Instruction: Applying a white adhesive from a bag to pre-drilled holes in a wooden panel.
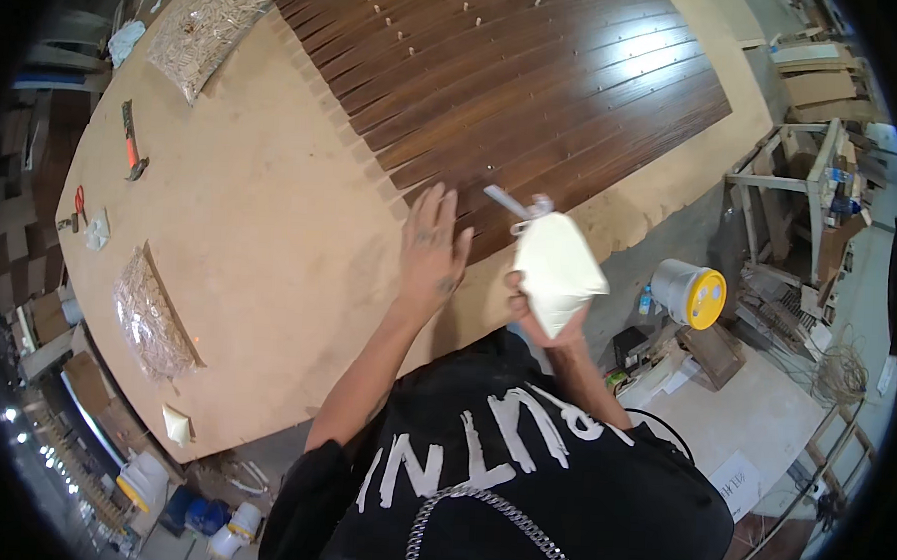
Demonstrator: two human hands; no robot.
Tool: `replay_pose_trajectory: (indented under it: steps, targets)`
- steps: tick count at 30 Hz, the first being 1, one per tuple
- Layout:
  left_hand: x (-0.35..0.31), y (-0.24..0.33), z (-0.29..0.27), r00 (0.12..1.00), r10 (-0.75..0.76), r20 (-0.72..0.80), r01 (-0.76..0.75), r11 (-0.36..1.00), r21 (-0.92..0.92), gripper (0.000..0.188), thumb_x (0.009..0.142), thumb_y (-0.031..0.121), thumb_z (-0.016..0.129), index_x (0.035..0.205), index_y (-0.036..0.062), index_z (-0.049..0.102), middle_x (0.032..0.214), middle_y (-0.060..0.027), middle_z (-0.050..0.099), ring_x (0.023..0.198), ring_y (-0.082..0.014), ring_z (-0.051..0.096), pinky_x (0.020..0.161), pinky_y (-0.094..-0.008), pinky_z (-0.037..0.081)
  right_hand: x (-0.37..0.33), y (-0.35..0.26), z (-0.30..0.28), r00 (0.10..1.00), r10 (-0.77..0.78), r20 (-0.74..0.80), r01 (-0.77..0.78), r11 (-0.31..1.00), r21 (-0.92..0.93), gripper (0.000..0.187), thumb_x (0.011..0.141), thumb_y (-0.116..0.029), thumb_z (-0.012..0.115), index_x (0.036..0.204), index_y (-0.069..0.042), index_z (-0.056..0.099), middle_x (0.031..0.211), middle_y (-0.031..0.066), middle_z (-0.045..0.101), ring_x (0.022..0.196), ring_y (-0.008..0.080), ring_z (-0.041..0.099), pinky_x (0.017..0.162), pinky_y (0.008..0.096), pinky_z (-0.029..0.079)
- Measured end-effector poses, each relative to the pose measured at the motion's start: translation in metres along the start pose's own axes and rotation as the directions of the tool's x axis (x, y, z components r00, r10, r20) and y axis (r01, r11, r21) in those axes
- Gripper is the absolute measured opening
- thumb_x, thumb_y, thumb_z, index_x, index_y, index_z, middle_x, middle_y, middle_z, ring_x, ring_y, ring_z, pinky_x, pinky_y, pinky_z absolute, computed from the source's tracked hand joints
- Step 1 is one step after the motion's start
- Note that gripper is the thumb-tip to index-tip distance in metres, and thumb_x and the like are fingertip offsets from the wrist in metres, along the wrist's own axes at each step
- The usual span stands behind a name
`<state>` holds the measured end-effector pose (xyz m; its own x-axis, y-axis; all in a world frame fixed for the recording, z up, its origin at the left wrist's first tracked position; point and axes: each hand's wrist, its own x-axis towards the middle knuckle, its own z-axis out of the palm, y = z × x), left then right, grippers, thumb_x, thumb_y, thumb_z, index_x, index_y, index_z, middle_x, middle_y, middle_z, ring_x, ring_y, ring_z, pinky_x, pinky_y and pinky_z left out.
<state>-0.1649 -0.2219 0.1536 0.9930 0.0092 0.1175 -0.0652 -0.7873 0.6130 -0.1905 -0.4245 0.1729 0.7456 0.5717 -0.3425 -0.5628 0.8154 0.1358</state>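
Observation:
My right hand (567, 337) is wrapped round a plump bag of cream-white liquid (559, 270), tied off at the top with a pale strip. The bag is held up over the front edge of the table, its tied end toward the dark wood planks (456, 110). My left hand (430, 254) has its fingers stretched out and somewhat apart, with nothing in it. It is beside the planks' near-left corner; whether it touches them I cannot tell. Several small wooden dowels (478, 22) stand up from the planks.
On the tan table (270, 232) at left lie two clear bags of dowels (201, 39), a hammer (131, 144), red-handled scissors (80, 200) and a small cream bag (176, 425). A yellow-lidded bucket (690, 293) and a wooden frame (788, 185) stand at right.

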Motion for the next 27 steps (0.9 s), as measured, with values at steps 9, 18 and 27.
replay_pose_trajectory:
  steps: [9,18,27]
  targets:
    - [0.041,0.014,0.095,0.998,-0.064,-0.029,0.070,0.946,0.316,0.056,0.095,0.029,0.053,0.142,0.0019,0.037,0.147,-0.0251,0.028,0.134,-0.0465,0.027,0.110,-0.0576,0.025,-0.030,-0.162,0.002,0.970,-0.242,-0.008,0.235,0.952,-0.197,0.065,0.089,-0.059,0.046,0.139,-0.017,0.045,0.122,0.0169,0.056,0.097,0.0364,0.058,0.067,0.0406,0.056]
    - [0.045,0.023,0.099,0.994,-0.107,0.012,0.090,0.890,0.446,0.053,0.098,0.034,0.048,0.142,0.0061,0.040,0.146,-0.0271,0.029,0.134,-0.0481,0.026,0.111,-0.0579,0.023,-0.027,-0.192,0.006,0.974,-0.224,-0.033,0.214,0.957,-0.197,0.063,0.091,-0.061,0.041,0.136,-0.017,0.047,0.120,0.0161,0.057,0.095,0.0327,0.057,0.064,0.0364,0.054]
    - [0.045,0.029,0.099,0.968,-0.211,0.137,0.102,0.827,0.553,0.057,0.100,0.039,0.040,0.147,0.0073,0.032,0.152,-0.0210,0.022,0.137,-0.0471,0.022,0.109,-0.0626,0.022,-0.033,-0.190,0.017,0.986,-0.168,0.007,0.167,0.974,-0.152,0.064,0.091,-0.062,0.043,0.135,-0.017,0.047,0.120,0.0148,0.056,0.096,0.0307,0.055,0.066,0.0363,0.053]
